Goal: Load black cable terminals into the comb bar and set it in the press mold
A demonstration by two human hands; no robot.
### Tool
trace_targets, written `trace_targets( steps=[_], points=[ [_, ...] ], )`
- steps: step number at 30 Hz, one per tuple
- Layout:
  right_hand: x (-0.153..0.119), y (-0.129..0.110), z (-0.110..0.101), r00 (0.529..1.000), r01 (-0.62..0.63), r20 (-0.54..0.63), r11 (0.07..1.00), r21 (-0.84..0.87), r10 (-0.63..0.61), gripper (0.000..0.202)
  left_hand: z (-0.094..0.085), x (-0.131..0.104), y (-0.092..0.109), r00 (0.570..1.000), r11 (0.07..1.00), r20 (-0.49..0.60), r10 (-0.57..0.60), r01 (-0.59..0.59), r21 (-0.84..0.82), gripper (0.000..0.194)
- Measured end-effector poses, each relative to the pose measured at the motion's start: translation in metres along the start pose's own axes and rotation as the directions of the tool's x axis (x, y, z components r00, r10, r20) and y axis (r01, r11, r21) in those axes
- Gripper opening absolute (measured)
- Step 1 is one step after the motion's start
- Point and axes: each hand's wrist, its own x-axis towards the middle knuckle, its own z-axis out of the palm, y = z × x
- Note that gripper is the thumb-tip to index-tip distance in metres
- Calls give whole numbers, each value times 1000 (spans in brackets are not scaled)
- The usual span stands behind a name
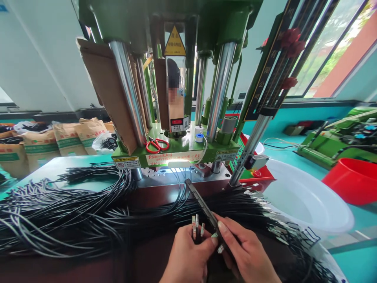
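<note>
My right hand (pixel 246 245) is closed around a long dark notched bar (pixel 203 206), which slants up and left toward the green press (pixel 165 159). Closed beside it, my left hand (pixel 193 251) holds several cable ends with small metal-tipped connectors (pixel 194 226) standing up between thumb and fingers. Its thumb is at the bar's lower end, where another small connector (pixel 220 249) shows. Behind the hands lie many black cables (pixel 88 212) across the dark table. Several thin cables run back under the lit front of the press.
Red-handled scissors (pixel 157 146) and a blue-and-white tape roll (pixel 199 137) rest on the press ledge. To the right stand a large white tub (pixel 332 214) and a red bucket (pixel 353 181). Paper sacks (pixel 64 139) line the back left. A person is partly visible behind the press.
</note>
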Motion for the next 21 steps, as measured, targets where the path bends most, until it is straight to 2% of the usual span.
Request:
trace_targets(
  steps=[3,6,8,11,16,21],
  points=[
    [1,-3,-4,1000,-23,19,1000,-9,23,53,-5,0,-2,998,997,66,-1,6,-72,38],
    [3,-4,-14,991,-129,56,990,59,125,58,-16,1,-6,991,974,117,57,-30,-223,39],
    [3,-3,-20,981,-187,75,975,124,178,60,-23,2,-9,988,953,130,85,-42,-300,39],
    [3,1,-24,975,-207,110,966,157,192,60,-28,5,-12,989,936,128,73,-24,-351,42],
    [4,1,-23,969,-191,174,979,73,176,64,-15,10,-10,991,962,121,64,-29,-270,39],
    [4,-5,-22,969,-172,194,980,96,151,61,-6,13,-9,993,986,114,33,-14,-166,38]
  ],
)
